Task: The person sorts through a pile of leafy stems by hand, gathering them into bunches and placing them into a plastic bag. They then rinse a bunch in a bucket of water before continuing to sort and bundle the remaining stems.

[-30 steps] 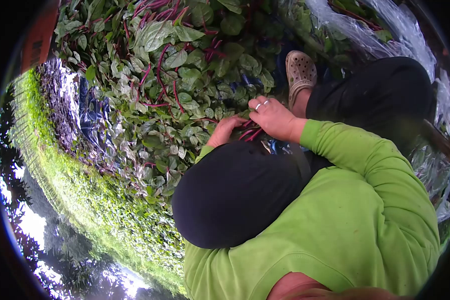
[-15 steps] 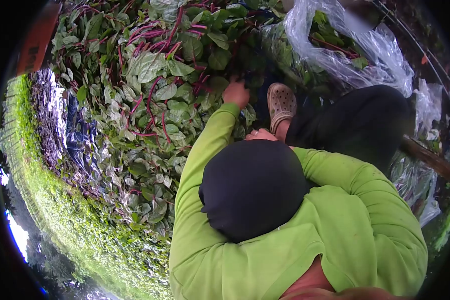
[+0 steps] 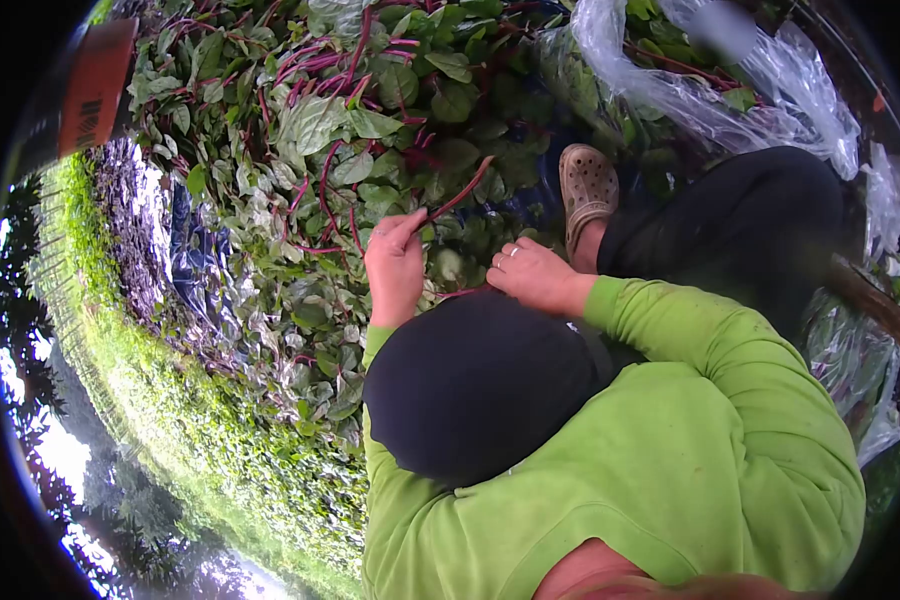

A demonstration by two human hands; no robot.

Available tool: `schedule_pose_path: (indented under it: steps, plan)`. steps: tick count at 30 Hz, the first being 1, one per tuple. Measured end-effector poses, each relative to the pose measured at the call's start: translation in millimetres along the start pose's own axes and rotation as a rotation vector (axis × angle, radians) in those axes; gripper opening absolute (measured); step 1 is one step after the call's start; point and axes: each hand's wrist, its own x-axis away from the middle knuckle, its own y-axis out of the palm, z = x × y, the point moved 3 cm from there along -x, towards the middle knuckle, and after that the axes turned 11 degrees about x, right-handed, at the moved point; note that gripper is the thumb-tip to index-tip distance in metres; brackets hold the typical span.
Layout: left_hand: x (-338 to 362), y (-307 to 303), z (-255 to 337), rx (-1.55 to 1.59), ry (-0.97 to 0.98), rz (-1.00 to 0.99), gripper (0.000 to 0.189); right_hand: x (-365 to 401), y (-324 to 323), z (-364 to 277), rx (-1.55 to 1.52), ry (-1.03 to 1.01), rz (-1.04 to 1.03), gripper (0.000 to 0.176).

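Observation:
My left hand (image 3: 395, 265) pinches a long red stem (image 3: 460, 196) with green leaves, lifted just off the heap of red-stemmed leafy greens (image 3: 310, 130). My right hand (image 3: 535, 276), with rings on two fingers, is curled close to my body over a few red stems (image 3: 460, 293); the black cap (image 3: 480, 385) hides most of what it grips. Both sleeves are bright green. The two hands are about a hand's width apart.
Clear plastic bags (image 3: 710, 90) with greens lie at the upper right. My beige clog (image 3: 587, 185) and black trouser leg (image 3: 760, 220) are right of the heap. A dark blue sheet (image 3: 195, 250) lies under the heap, an orange box (image 3: 95, 85) upper left, grass (image 3: 170, 400) beyond.
My left hand reached far into the heap, then drew back toward me with one red stem. My right hand stayed near my body, briefly hidden by the cap.

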Motion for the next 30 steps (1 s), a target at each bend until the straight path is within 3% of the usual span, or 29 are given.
schedule_pose_path:
  steps: [2, 3, 5, 8, 11, 12, 15, 17, 19, 21, 22, 30]
  plan:
    - [19, -10, -19, -0.107, -0.047, -0.023, 0.037, 2, -8, -1, 0.088, -0.066, 0.267, 0.018]
    - [32, -7, -36, 0.026, -0.099, -0.081, 0.037, 5, -12, -3, 0.129, -0.104, 0.4, 0.018]
    - [56, 9, -73, 0.299, -0.196, -0.186, 0.036, 6, -19, -2, 0.145, -0.073, 0.402, 0.018]
    - [82, 20, -92, 0.654, -0.64, -0.326, 0.037, 4, -15, -1, 0.134, -0.024, 0.315, 0.018]
    - [79, 7, -108, 0.49, -0.44, -0.003, 0.036, 1, 7, 3, 0.083, -0.04, 0.117, 0.017]
    - [78, 1, -126, 0.372, -0.336, 0.277, 0.03, -1, 6, 5, 0.087, -0.101, 0.166, 0.017]
    - [56, -33, -108, -0.067, -0.249, 0.755, 0.024, -7, 1, 5, 0.05, -0.155, 0.106, 0.029]
    - [35, -35, -107, -0.13, -0.063, 0.789, 0.02, -12, -4, 0, 0.057, -0.201, 0.081, 0.045]
    - [16, -30, -106, -0.199, -0.053, 0.795, 0.017, -15, -23, -12, 0.039, -0.194, 0.029, 0.051]
    - [4, -29, -95, -0.393, -0.091, 0.759, 0.016, -20, -8, -10, 0.103, -0.18, 0.121, 0.035]
    - [2, -30, -99, -0.333, -0.172, 0.71, 0.018, -23, -5, -11, 0.118, -0.182, 0.111, 0.032]
    - [61, -42, -97, -0.032, -0.269, 0.65, 0.014, -29, 3, -16, 0.229, -0.229, 0.195, 0.016]
